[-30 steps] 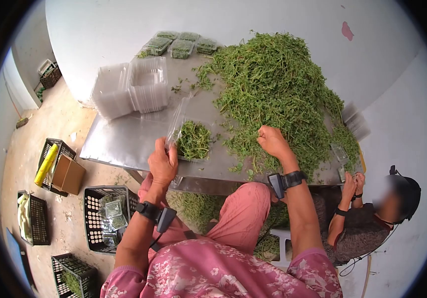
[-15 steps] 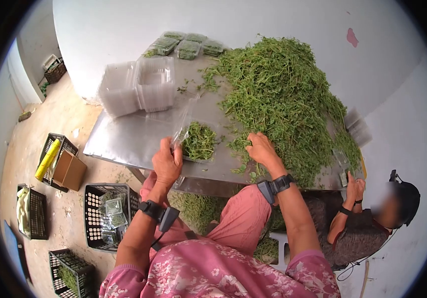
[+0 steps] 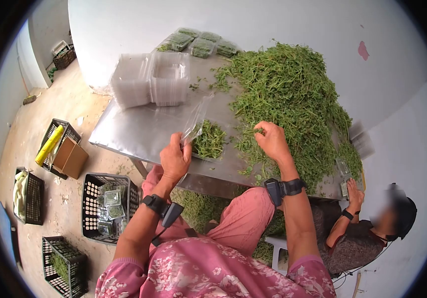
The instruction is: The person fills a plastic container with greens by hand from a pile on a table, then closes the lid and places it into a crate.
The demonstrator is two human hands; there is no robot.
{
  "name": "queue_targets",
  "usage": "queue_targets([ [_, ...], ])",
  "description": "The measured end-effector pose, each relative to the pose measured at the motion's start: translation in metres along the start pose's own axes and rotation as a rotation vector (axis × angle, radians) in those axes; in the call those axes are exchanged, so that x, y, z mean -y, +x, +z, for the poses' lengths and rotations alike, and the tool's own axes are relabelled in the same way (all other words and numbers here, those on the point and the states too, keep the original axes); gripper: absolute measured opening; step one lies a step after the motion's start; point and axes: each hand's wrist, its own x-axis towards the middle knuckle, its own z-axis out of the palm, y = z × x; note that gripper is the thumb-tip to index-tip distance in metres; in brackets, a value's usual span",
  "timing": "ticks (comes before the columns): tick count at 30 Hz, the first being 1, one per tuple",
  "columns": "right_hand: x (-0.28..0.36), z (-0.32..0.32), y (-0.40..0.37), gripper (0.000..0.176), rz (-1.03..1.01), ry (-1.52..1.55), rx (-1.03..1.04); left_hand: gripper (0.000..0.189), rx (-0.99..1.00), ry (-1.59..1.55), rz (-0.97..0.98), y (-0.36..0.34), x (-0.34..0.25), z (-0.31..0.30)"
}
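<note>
My left hand is closed on the edge of a clear plastic clamshell box, whose lid stands up at a slant. Green leafy sprigs fill the box's base on the metal table. My right hand is at the near left side of a big heap of greens, fingers pinched round a small green sprig. Stacked empty clamshell boxes stand behind my left hand on the table. Several filled, closed boxes lie at the back.
A co-worker sits at the right, hands by a box at the heap's edge. On the floor at left are a black crate of packed boxes, other crates, and a cardboard box. Greens lie beneath the table.
My right hand has lifted slightly, and a sprig now shows in its fingers. My left hand stays on the box. The whole view has shifted a little.
</note>
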Motion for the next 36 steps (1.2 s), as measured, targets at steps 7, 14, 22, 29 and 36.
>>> queue_targets([
  [7,0.069,0.030,0.021,0.027,0.062,0.237,0.096,0.023,0.013,-0.016,-0.037,0.001,-0.003,-0.001],
  [14,0.055,0.056,0.019,0.037,-0.099,0.147,-0.006,0.022,0.033,-0.001,-0.061,0.002,-0.004,-0.002],
  [22,0.060,0.068,0.016,0.022,-0.203,-0.049,0.051,0.021,0.035,-0.021,-0.064,0.003,-0.006,-0.002],
  [29,0.083,0.087,0.019,0.017,-0.242,-0.067,0.096,0.022,0.031,0.000,-0.040,0.002,0.000,0.001],
  [36,0.078,0.098,0.029,0.014,-0.307,-0.100,0.090,0.020,0.029,0.006,-0.043,0.003,-0.006,-0.001],
])
